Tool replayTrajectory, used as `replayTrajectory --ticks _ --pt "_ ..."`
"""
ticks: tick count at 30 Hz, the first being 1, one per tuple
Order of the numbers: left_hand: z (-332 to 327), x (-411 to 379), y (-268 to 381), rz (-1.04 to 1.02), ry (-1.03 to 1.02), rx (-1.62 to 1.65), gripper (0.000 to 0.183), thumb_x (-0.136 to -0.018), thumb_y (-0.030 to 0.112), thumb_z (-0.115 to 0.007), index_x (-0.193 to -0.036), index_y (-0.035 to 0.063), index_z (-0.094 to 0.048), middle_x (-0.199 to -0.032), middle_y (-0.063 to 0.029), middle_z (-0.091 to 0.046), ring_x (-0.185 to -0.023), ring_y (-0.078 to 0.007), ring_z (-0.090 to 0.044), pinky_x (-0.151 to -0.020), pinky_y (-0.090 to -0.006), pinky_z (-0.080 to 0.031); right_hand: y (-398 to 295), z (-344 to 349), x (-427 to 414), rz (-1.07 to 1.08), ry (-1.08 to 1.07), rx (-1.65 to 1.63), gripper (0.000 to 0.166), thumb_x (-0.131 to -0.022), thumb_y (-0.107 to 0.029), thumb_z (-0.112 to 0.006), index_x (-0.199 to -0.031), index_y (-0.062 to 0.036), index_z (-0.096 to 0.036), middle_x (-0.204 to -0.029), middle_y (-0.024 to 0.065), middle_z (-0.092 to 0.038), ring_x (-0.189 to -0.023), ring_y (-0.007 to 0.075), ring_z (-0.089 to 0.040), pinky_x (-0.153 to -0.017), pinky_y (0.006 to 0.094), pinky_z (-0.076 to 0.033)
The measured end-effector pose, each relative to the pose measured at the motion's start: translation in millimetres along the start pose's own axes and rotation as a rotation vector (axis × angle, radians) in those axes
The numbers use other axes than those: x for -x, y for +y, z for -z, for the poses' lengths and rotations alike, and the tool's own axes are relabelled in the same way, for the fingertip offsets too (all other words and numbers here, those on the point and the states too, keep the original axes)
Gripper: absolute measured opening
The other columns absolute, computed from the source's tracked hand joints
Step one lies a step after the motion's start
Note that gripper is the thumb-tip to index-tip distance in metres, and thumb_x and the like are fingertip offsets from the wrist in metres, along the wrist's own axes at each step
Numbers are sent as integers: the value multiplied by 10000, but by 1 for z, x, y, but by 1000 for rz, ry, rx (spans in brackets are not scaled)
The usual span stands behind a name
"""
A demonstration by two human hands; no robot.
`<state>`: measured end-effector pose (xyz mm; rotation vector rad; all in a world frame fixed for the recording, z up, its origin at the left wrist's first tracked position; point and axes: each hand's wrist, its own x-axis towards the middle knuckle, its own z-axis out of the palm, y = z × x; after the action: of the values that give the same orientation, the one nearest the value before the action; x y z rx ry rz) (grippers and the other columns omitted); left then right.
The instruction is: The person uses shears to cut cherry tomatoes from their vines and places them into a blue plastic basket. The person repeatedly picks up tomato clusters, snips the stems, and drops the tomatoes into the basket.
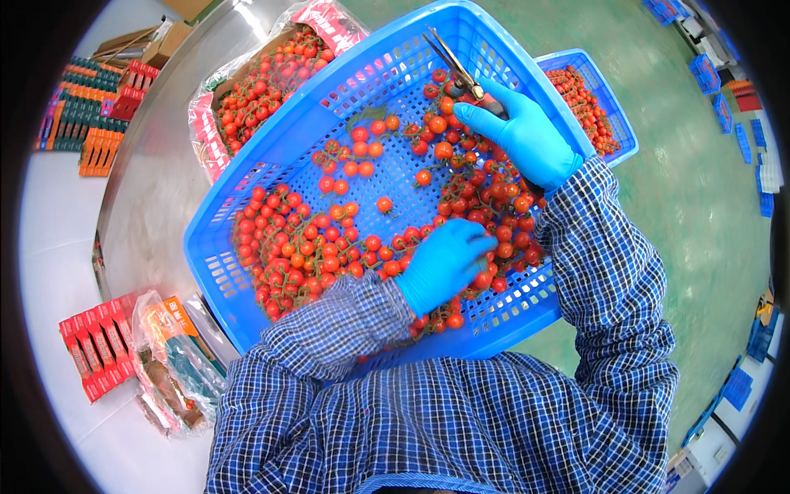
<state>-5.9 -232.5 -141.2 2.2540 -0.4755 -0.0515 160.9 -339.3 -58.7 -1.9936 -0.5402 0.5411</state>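
A large blue plastic basket (404, 179) lies before me, holding red and orange cherry tomatoes, many on green stems. My right hand (528, 139), in a blue glove, grips small scissors (453, 58) above the basket's far right part; the blades point up and away. Below it, tomatoes on the vine (481, 191) fill the right side. My left hand (444, 265), also gloved, reaches into the tomatoes near the basket's near side. Its fingertips are blurred and partly hidden, so whether they hold any is unclear. More tomatoes (278, 228) are heaped at the left.
Left of the basket, a lined carton (207, 133) full of tomatoes stands on a metal table (148, 204). A smaller blue basket (623, 123) of tomatoes sits beyond at right. Folded red cartons (99, 349) and a plastic-lined box (179, 370) are at lower left.
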Motion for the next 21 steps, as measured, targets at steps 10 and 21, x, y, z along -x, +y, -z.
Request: replayTrajectory --ticks 10,21 --pt "-5 -34 -50 457 182 -26 535 -801 163 -660 -1277 39 -449 -1153 -206 -552 -1062 -334 -557 -886 -384 -460 -1 0 0 9 -73 -109 521 -882 -402 -592 -1212 -5 -521 -1027 107 -613 -953 165 -555 -852 324 -443" --pt "52 -12 -62 454 85 2069 491 -971 318 -409 -1347 6 -366 -1284 -196 -501 -1093 -347 -562 -888 -463 -498 -8 4 1 27 -64 -47 502 -891 -346 -587 -1266 -26 -493 -1113 133 -623 -1039 199 -583 -909 333 -442"
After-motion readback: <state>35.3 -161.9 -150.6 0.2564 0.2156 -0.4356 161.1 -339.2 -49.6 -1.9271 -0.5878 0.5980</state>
